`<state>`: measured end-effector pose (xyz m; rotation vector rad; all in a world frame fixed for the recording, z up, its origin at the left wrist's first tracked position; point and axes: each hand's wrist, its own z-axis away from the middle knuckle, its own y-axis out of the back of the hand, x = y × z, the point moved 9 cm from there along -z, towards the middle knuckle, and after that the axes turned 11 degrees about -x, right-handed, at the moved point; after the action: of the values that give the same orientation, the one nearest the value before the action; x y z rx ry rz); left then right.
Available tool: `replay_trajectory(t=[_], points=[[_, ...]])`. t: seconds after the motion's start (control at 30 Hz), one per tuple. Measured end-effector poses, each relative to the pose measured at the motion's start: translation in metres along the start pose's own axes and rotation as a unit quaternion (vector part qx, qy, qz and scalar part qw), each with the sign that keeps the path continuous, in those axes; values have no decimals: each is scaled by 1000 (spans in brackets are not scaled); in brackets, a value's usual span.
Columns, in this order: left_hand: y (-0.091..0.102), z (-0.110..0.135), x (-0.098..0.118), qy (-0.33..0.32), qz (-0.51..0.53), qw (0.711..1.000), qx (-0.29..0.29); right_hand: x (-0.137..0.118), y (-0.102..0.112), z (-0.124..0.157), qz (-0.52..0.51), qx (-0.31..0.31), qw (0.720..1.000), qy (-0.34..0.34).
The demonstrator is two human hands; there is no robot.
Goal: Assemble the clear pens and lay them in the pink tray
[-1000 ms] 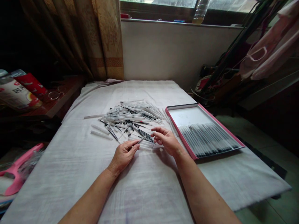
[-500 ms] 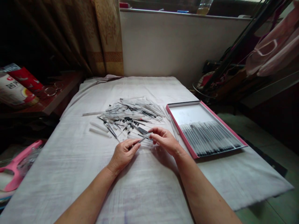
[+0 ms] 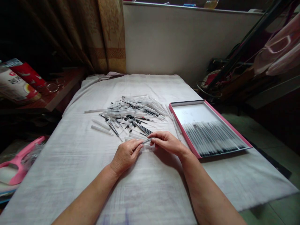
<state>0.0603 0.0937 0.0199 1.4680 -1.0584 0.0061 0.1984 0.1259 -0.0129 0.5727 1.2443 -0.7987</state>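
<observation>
My left hand (image 3: 128,154) and my right hand (image 3: 165,143) are both closed on one pen (image 3: 147,141), which spans the short gap between them. Its ends are hidden in my fingers. Just beyond lies a loose pile of pen parts: clear barrels (image 3: 133,113), thin black refills (image 3: 143,128) and small black caps or plugs (image 3: 131,118). To the right of my right hand stands a shallow pink-rimmed box (image 3: 172,113). A row of pens (image 3: 212,137) lies side by side in its near part.
A white cloth (image 3: 93,175) covers the table. On a wooden side table (image 3: 56,98) at left are a printed container (image 3: 17,84) and a pair of glasses (image 3: 52,87). A pink-handled object (image 3: 18,162) sits low at left. A curtain (image 3: 112,37) hangs behind.
My hands have come slightly closer together along the pen, so less of it shows between them. The whole view has shifted a little.
</observation>
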Motion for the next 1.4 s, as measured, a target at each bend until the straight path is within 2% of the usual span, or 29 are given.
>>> replay_trajectory(t=[0.2,0.47,0.73,0.8,0.87,0.93,1.03,1.1,1.17,1.2,1.27,1.33,1.4], points=[[1,2,4,-21,-9,1000,6,6,-6,-2,-13,-15,1000,6],[5,2,5,-26,3,999,27,0,-12,-3,-42,-20,999,24],[12,1,-3,-4,58,995,86,-16,-13,-7,-60,52,993,91],[13,1,-4,-2,64,994,89,-19,-13,-8,-52,69,991,103],[12,1,-5,1,69,994,82,-27,-4,-4,-49,112,983,134],[11,1,-6,8,74,995,71,-37,14,8,-63,174,966,179],[10,0,-9,24,76,995,57,-54,58,44,-78,286,926,234],[9,0,-11,31,75,995,52,-67,97,81,-37,377,890,253],[9,-1,-11,34,72,996,49,-82,135,122,57,457,851,253],[9,-1,-12,35,70,996,48,-87,154,140,109,491,832,233],[9,-2,-12,36,64,996,46,-89,189,164,206,518,815,159],[8,-2,-11,35,58,997,43,-82,219,174,286,506,810,75],[8,-3,-11,35,53,997,42,-65,243,175,343,483,805,-33]])
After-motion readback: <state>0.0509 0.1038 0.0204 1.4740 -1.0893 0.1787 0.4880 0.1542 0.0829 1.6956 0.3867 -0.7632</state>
